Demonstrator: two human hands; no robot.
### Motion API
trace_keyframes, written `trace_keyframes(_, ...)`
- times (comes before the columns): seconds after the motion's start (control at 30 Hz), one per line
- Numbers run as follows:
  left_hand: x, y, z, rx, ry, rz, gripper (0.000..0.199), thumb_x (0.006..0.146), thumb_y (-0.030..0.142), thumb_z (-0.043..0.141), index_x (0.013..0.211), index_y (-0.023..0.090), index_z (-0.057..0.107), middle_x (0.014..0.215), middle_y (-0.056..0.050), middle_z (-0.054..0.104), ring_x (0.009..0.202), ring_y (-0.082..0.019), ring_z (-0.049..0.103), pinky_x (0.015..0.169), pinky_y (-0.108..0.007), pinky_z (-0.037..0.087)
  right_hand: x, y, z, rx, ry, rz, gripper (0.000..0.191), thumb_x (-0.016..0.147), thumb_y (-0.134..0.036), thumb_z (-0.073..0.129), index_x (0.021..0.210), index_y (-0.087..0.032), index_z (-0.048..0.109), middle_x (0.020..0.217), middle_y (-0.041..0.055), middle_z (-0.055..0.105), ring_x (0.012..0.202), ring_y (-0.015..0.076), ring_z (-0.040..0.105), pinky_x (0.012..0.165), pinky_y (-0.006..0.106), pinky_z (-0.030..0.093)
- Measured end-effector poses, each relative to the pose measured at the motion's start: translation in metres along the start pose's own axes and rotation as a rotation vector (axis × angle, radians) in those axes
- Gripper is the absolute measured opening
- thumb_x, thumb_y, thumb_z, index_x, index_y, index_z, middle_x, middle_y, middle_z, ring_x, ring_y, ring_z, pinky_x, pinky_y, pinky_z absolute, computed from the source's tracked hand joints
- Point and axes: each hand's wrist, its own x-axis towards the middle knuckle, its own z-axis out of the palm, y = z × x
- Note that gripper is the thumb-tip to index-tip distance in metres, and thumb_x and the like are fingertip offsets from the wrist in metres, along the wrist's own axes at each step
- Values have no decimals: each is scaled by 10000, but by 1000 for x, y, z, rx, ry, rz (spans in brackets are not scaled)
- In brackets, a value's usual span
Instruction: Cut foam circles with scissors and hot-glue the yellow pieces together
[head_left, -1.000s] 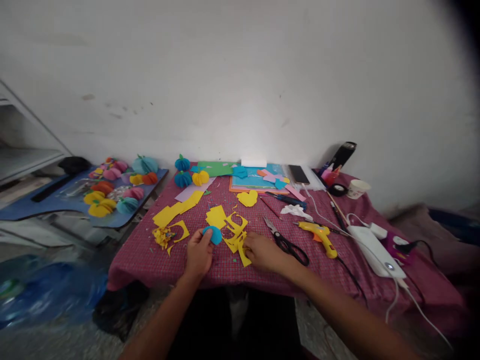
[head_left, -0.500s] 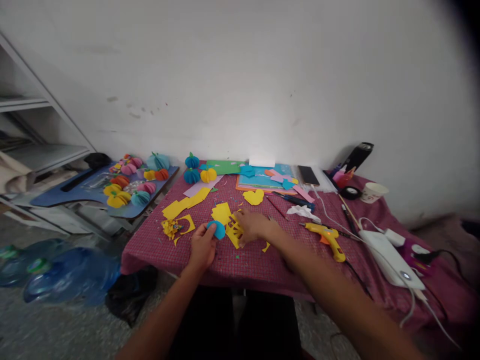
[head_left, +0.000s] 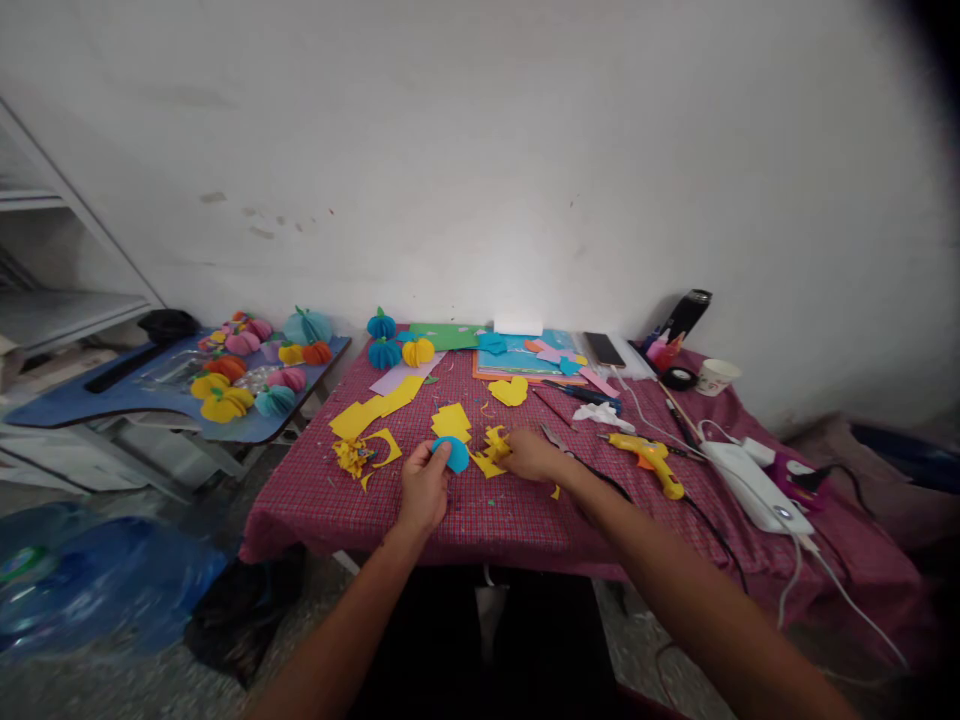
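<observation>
Pinched in my left hand [head_left: 426,487] is a round blue paper piece [head_left: 451,454], held just above the checked cloth. My right hand [head_left: 527,456] is closed on yellow paper scraps [head_left: 494,445] to the right of it. Between and behind the hands lie yellow paper pieces [head_left: 451,422]. A crumpled yellow scrap pile [head_left: 351,457] sits to the left, beside a yellow cut-out frame. Scissors [head_left: 556,439] lie partly behind my right wrist. Farther back are yellow rounded cut-outs [head_left: 509,391].
A yellow glue gun [head_left: 649,464], a white power bank [head_left: 757,497] and cables lie on the right. Coloured sheets [head_left: 517,358] and a phone [head_left: 603,350] are at the back. Paper pumpkins [head_left: 226,403] cover the blue side table [head_left: 97,399].
My right hand has drawn yellow scraps together and moved right, off the yellow pieces; the scissors now show. The view has shifted slightly. My left hand still holds the blue piece.
</observation>
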Motion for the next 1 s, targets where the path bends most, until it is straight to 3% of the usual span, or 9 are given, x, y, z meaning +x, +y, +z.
trace_keyframes(0.1, 2, 3, 2, -19, 17, -4, 218, 743, 316, 783, 780, 168, 627, 719, 10, 637, 635, -95, 567, 617, -223, 464, -6, 11, -9, 188, 68, 8, 148, 771, -245, 587, 654, -161, 622, 578, -16, 586, 506, 109, 474, 496, 215, 321)
trace_keyframes(0.2, -5, 6, 3, -6, 19, -8, 203, 763, 328, 764, 789, 181, 625, 722, 4, 634, 639, -110, 567, 626, -244, 473, -12, 21, -23, 396, 172, 3, 199, 809, -344, 545, 727, -170, 596, 586, -33, 536, 485, 106, 438, 481, 220, 337)
trace_keyframes(0.33, -41, 12, -4, 239, -131, -62, 190, 810, 348, 714, 788, 173, 643, 702, 3, 622, 652, -122, 553, 659, -259, 474, -17, 21, -36, 620, 294, -35, 290, 800, -466, 578, 806, -176, 575, 640, -28, 535, 524, 119, 462, 507, 238, 379)
trace_keyframes(0.4, -63, 18, -10, 388, -267, -98, 173, 828, 337, 693, 838, 165, 677, 775, -22, 648, 711, -139, 569, 686, -268, 477, -15, 12, -38, 739, 311, -66, 310, 770, -478, 635, 829, -177, 588, 670, -23, 557, 545, 122, 478, 514, 241, 387)
trace_keyframes(0.5, -85, 31, -20, 461, -365, -110, 188, 851, 342, 665, 822, 157, 684, 796, -39, 648, 735, -147, 569, 693, -269, 467, -6, -14, -35, 969, 274, -108, 316, 687, -431, 750, 805, -173, 611, 668, -25, 575, 533, 114, 472, 497, 236, 370)
trace_keyframes(0.63, -88, 47, -38, 469, -257, -102, 198, 859, 352, 658, 812, 161, 683, 781, -32, 643, 720, -144, 563, 681, -262, 463, 16, -63, -18, 1110, 189, -182, 304, 671, -418, 773, 734, -172, 606, 632, -26, 581, 519, 106, 478, 504, 238, 386)
trace_keyframes(0.77, -85, 55, -63, 478, -158, -74, 179, 833, 349, 688, 804, 173, 704, 796, -41, 660, 732, -157, 572, 686, -265, 466, 41, -108, 5, 1056, 110, -268, 300, 737, -462, 702, 759, -181, 599, 616, -28, 573, 513, 113, 502, 512, 239, 423)
trace_keyframes(0.9, -87, 58, -80, 430, 3, -66, 170, 802, 356, 719, 808, 186, 715, 757, -50, 663, 688, -166, 572, 651, -276, 475, 68, -144, 30, 701, 146, -379, 324, 935, -459, 446, 910, -171, 591, 768, 31, 649, 595, 125, 569, 547, 226, 479)
trace_keyframes(1.0, -91, 64, -80, 433, 34, -68, 166, 787, 356, 733, 789, 190, 716, 762, -59, 671, 672, -172, 580, 625, -278, 479, 84, -163, 49, 503, 106, -399, 311, 991, -359, 361, 1037, -156, 593, 937, 69, 690, 698, 128, 627, 603, 217, 500)
